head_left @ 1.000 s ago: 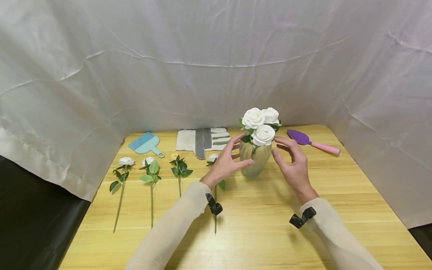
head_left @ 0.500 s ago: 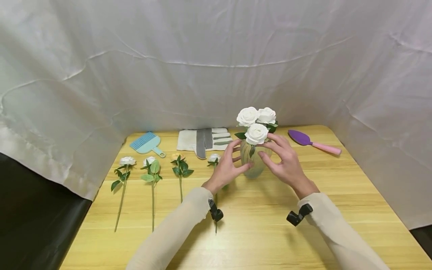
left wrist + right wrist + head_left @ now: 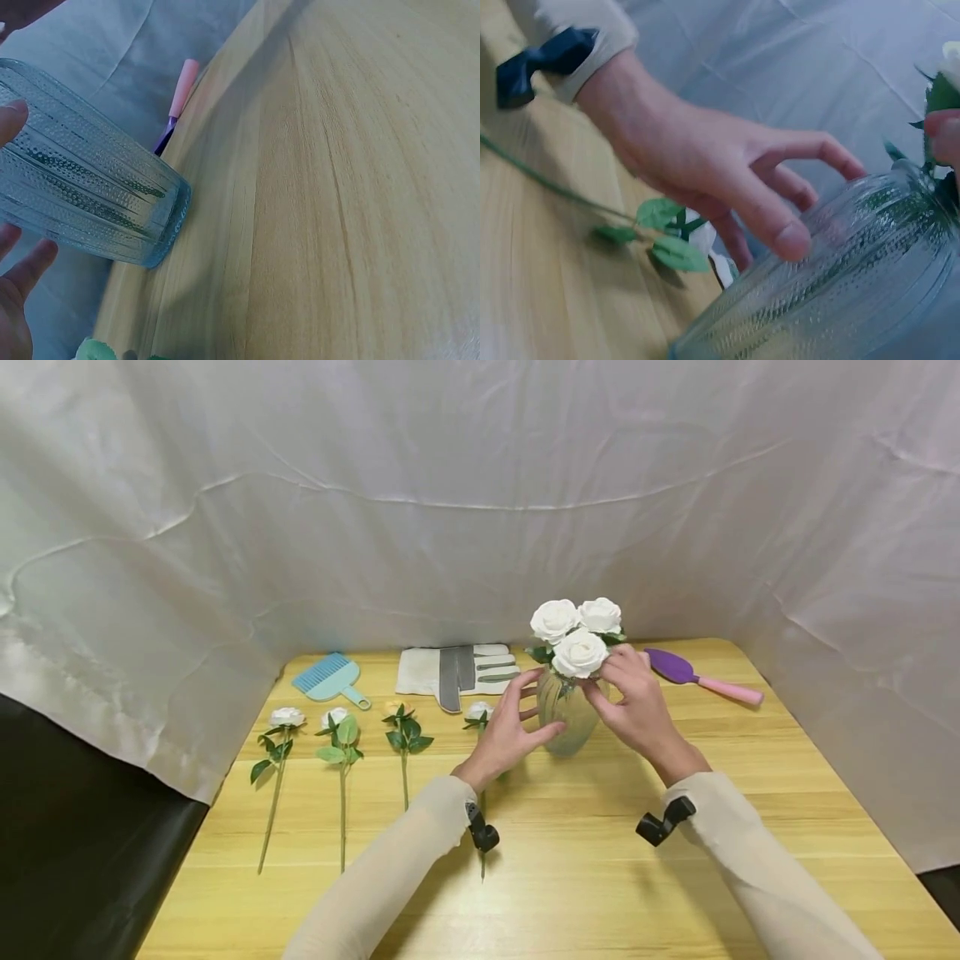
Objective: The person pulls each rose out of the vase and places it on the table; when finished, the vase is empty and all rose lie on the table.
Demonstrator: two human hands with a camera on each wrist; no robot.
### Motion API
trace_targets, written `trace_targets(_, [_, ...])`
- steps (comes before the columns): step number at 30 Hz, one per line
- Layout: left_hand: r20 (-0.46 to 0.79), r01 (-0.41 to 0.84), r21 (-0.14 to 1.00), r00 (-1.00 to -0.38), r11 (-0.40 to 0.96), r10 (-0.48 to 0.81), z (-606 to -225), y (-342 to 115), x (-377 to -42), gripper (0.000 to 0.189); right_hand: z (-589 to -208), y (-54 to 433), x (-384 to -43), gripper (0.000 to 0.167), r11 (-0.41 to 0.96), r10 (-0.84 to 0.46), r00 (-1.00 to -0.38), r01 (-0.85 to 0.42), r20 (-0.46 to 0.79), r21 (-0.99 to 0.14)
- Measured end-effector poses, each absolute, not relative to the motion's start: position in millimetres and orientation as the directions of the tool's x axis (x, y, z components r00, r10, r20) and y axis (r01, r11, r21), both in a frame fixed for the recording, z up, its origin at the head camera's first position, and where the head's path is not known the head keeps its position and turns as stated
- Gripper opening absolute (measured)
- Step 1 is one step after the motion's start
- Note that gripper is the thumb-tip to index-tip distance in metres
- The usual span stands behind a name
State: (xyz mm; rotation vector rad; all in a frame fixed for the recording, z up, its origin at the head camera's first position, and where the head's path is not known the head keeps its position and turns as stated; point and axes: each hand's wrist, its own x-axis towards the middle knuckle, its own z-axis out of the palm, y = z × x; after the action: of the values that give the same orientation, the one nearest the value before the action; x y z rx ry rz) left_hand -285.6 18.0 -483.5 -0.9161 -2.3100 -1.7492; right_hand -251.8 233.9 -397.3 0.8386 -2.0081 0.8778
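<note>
A ribbed clear glass vase [image 3: 572, 731] stands upright on the table with three white roses in it; their heads cluster above its mouth. My left hand [image 3: 504, 733] holds the vase from its left side. In the right wrist view, the thumb of the left hand [image 3: 727, 172] lies against the ribbed glass and its fingers curve round behind. At the vase mouth my right hand [image 3: 637, 697] pinches the front white rose [image 3: 579, 653] just below its bloom. Stems show faintly through the vase [image 3: 90, 165] in the left wrist view.
Several single-stem roses lie left of the vase, among them a white rose [image 3: 287, 717] and a yellow rose [image 3: 401, 708]. Behind them are a light blue brush [image 3: 327, 678] and a work glove [image 3: 438, 672]. A purple trowel [image 3: 672, 667] with a pink handle lies at right.
My right hand has moved left from beside the vase to its mouth and taken hold of the front rose. The blooms shifted left, then back right. The left hand has stayed at the vase.
</note>
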Motion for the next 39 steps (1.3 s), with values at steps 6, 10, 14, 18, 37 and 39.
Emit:
trace_targets(6, [0.428, 0.517, 0.84, -0.818, 0.164, 0.384, -483.3, 17.6, -284.9, 0.092, -385.9, 229.0, -251.3, 0.032, 0.512, -0.119, -0.496, -0.773, 0.86, -0.375])
trace_targets(10, [0.43, 0.516, 0.841, -0.82, 0.162, 0.378, -483.4, 17.4, -284.5, 0.092, -376.0, 227.2, -250.5, 0.029, 0.479, -0.059, -0.509, -0.769, 0.859, -0.423])
trace_targets(14, [0.428, 0.512, 0.845, -0.822, 0.158, 0.374, -483.8, 18.3, -283.9, 0.092, -363.6, 226.9, -248.6, 0.026, 0.383, 0.0, -0.546, -0.774, 0.838, -0.504])
trace_targets(18, [0.424, 0.507, 0.848, -0.825, 0.156, 0.374, -484.2, 19.6, -283.8, 0.092, -346.1, 228.0, -243.5, 0.026, 0.26, 0.071, -0.575, -0.778, 0.815, -0.571])
trace_targets(37, [0.424, 0.506, 0.849, -0.825, 0.153, 0.374, -488.1, 19.1, -285.4, 0.094, -236.7, 290.6, -225.9, 0.028, 0.021, 0.547, -0.408, -0.866, 0.731, -0.5])
trace_targets(39, [0.421, 0.504, 0.85, -0.825, 0.153, 0.377, -488.7, 19.1, -286.1, 0.094, -236.0, 307.1, -224.1, 0.028, 0.058, 0.549, -0.417, -0.846, 0.724, -0.531])
